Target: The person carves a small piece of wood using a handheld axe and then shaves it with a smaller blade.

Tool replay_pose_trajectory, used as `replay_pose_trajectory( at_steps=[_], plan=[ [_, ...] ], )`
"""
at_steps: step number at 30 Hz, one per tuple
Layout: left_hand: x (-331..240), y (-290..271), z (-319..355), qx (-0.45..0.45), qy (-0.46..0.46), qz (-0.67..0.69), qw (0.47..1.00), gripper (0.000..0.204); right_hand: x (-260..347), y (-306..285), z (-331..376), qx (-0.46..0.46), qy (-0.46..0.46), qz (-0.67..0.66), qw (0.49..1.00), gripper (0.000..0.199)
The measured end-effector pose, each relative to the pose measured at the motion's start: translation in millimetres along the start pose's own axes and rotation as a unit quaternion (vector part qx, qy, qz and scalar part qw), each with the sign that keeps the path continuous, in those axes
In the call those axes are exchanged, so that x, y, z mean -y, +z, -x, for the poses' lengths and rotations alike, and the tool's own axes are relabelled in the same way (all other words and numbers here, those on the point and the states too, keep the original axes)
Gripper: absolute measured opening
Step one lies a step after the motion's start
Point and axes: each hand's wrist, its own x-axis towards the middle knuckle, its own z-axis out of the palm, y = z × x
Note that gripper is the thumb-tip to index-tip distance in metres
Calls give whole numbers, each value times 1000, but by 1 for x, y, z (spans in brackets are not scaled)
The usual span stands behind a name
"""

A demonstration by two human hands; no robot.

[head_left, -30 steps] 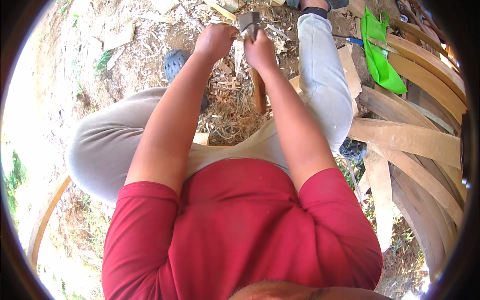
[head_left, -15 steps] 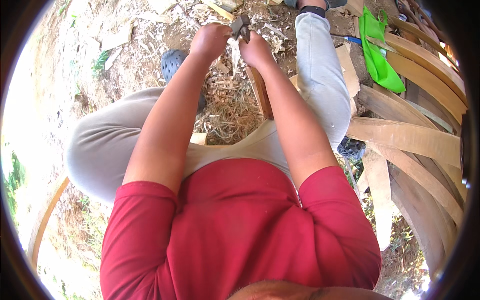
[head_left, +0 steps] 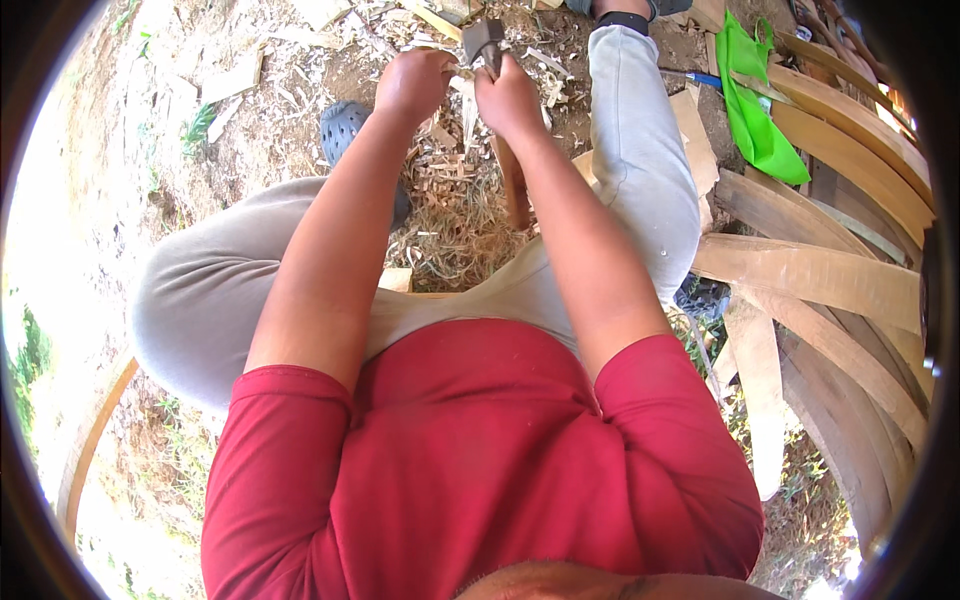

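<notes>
My right hand [head_left: 508, 100] is closed round the upper handle of a short tool with a blocky dark metal head [head_left: 483, 38], like a hammer or an adze. Its broad brown wooden handle [head_left: 513, 190] runs back below my wrist toward my lap. Left of it, my left hand [head_left: 412, 82] is closed, fingers pointing toward the tool head. A small pale bit shows at its fingertips, but what it grips is hidden. Between the hands a pale wood strip [head_left: 468, 112] points down to the ground.
Wood chips [head_left: 450, 170] and shavings litter the ground between my legs. Long curved boards [head_left: 810, 275] are stacked at the right, with a bright green bag [head_left: 750, 100] beside them. A blue-handled tool [head_left: 703, 79] lies near the bag. One curved wood piece [head_left: 90, 440] stands at the left.
The tool head has risen slightly and turned, and its handle has swung a little. My left hand has shifted slightly left, widening the gap between my hands.
</notes>
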Motion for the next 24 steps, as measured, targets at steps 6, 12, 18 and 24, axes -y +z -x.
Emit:
replay_pose_trajectory(
  at_steps=[6,12,18,24],
  plan=[
    [-1,0,5,4,-38,-21,999,21,22,-14,8,57,29,16,998,32],
    [7,11,-1,-21,-15,-27,999,21,5,0,10,15,-4,-9,1000,33],
    [16,16,-10,4,-8,-96,995,23,12,5,17,1,-9,-10,1000,32],
    [16,21,-17,5,-46,-83,995,28,5,12,9,-14,-15,-16,1000,31]
  ],
)
